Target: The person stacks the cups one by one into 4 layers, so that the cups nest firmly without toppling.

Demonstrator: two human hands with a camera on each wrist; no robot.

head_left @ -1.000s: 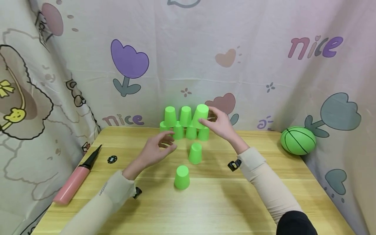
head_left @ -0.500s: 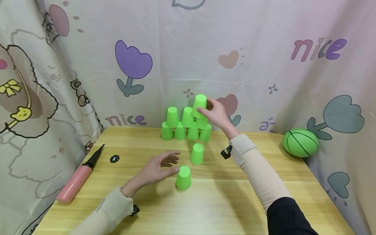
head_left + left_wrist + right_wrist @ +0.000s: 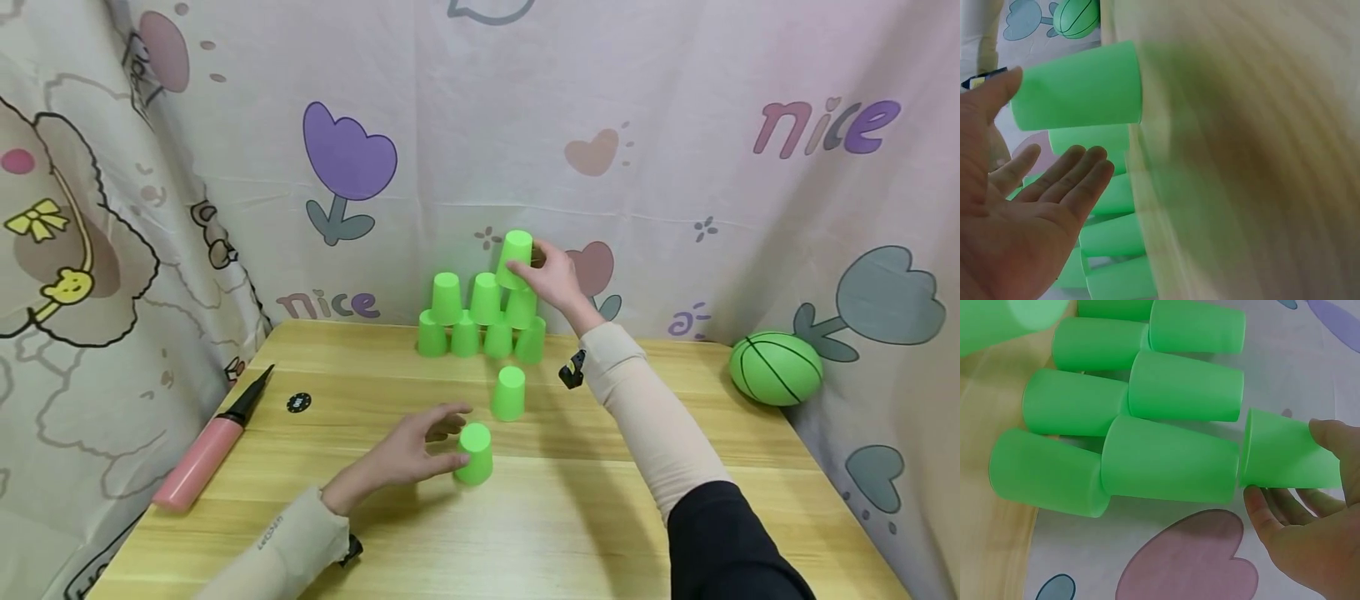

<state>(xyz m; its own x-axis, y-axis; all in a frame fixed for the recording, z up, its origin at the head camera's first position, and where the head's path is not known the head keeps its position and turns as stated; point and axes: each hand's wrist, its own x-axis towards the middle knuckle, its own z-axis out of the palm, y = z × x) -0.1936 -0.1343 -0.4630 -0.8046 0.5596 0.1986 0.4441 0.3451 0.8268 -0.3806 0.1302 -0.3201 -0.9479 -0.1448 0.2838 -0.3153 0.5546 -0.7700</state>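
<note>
While the right hand (image 3: 551, 275) grips a cup (image 3: 514, 259) atop the stack (image 3: 480, 321), the left hand (image 3: 420, 450), fingers relaxed, touches another cup (image 3: 474, 453) on the worktop (image 3: 600, 517).

Light wood table (image 3: 570, 533). At its back edge, a row of four upturned green cups (image 3: 480, 340) carrying more cups above. In front of them a lone upturned cup (image 3: 509, 392), then a nearer cup (image 3: 475, 453) toward the front. Left side: pink hand pump (image 3: 210, 446) lying flat, black disc (image 3: 298, 403) beside it. Right back corner: green ball (image 3: 776, 367).
</note>
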